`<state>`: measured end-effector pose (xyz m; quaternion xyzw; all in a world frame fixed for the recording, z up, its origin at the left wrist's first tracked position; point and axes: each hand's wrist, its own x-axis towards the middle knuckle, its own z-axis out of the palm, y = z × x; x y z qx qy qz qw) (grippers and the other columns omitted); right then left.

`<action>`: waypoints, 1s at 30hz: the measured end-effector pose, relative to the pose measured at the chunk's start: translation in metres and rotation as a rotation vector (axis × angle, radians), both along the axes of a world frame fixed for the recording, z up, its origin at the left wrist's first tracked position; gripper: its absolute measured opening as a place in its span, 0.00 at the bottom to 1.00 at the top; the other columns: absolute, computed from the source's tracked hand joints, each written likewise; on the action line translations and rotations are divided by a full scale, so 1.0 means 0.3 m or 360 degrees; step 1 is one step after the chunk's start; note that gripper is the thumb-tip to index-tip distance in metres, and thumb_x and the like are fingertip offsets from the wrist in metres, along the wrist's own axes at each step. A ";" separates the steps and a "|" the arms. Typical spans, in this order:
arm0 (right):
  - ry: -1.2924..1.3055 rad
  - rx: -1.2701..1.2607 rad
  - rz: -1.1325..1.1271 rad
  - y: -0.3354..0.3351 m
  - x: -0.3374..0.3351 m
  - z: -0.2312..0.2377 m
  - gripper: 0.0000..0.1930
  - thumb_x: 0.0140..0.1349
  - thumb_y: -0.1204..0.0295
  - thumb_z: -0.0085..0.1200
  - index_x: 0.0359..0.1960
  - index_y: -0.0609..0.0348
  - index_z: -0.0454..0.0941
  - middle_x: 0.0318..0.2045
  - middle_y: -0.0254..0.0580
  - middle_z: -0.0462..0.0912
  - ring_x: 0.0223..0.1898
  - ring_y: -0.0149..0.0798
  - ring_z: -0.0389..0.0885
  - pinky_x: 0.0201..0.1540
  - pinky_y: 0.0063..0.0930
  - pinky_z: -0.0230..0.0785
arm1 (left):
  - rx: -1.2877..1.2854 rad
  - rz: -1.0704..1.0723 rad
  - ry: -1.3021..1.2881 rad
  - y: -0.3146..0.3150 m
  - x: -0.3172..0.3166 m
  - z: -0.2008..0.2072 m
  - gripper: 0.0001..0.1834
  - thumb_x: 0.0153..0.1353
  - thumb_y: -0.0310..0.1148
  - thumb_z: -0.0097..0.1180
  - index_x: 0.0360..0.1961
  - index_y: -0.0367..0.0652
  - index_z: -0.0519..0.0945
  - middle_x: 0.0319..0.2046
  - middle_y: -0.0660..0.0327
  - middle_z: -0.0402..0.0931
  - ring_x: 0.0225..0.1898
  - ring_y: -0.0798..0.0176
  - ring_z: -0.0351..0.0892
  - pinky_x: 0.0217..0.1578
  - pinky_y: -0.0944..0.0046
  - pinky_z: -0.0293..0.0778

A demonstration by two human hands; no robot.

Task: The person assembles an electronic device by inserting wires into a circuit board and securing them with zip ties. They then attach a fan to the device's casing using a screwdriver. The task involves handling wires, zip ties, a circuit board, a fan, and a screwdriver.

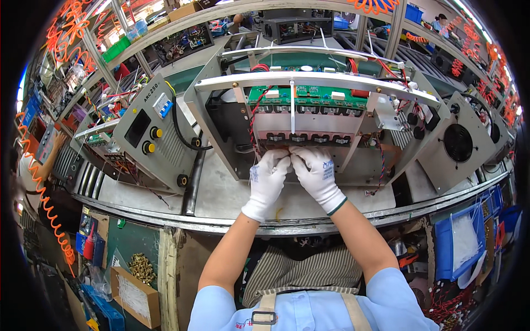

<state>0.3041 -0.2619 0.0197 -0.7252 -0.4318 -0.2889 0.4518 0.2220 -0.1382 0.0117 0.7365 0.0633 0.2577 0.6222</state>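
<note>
Both my hands wear white gloves and meet in front of an open metal machine chassis. My left hand and my right hand have their fingers pinched close together, just under a row of black components. Whatever lies between the fingertips is too small or hidden to make out. Above the row sits a green circuit board. A white cable tie hangs down from the chassis's top rail. Twisted red and black wires run down left of my hands.
To the left stands a grey machine with a front panel; a fan panel is at right. Along the bench edge lie a box of white ties, brass fittings and a blue bin. An orange coiled hose hangs left.
</note>
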 end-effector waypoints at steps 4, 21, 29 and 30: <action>0.0257 -0.0061 0.0158 -0.032 -0.016 0.048 0.08 0.56 0.72 0.57 0.35 0.61 0.83 0.37 0.46 0.86 0.38 0.47 0.83 0.43 0.38 0.74 | -0.0187 -0.0351 0.0126 0.062 -0.002 0.065 0.13 0.64 0.34 0.54 0.42 0.33 0.79 0.35 0.57 0.82 0.35 0.69 0.80 0.37 0.69 0.73; 0.1397 0.0252 0.0562 -0.038 -0.046 0.060 0.07 0.58 0.78 0.60 0.39 0.62 0.82 0.37 0.36 0.84 0.38 0.26 0.79 0.42 0.22 0.72 | 0.0438 -0.0096 0.0096 0.050 -0.019 0.038 0.08 0.62 0.28 0.58 0.40 0.34 0.81 0.31 0.63 0.82 0.31 0.76 0.75 0.32 0.73 0.71; 0.0785 0.0053 0.0289 -0.036 -0.104 0.070 0.05 0.56 0.77 0.58 0.34 0.64 0.82 0.34 0.43 0.83 0.37 0.38 0.80 0.43 0.30 0.73 | 0.0480 0.0091 0.0110 0.060 -0.020 0.033 0.15 0.58 0.36 0.62 0.41 0.36 0.78 0.29 0.53 0.81 0.28 0.60 0.80 0.32 0.63 0.73; 0.0712 0.0161 0.0428 -0.032 -0.105 0.030 0.05 0.56 0.77 0.58 0.34 0.63 0.82 0.32 0.43 0.82 0.35 0.39 0.80 0.41 0.30 0.73 | 0.0574 0.0201 0.0065 0.065 -0.006 0.021 0.16 0.57 0.36 0.62 0.41 0.36 0.77 0.29 0.53 0.81 0.29 0.59 0.80 0.33 0.61 0.74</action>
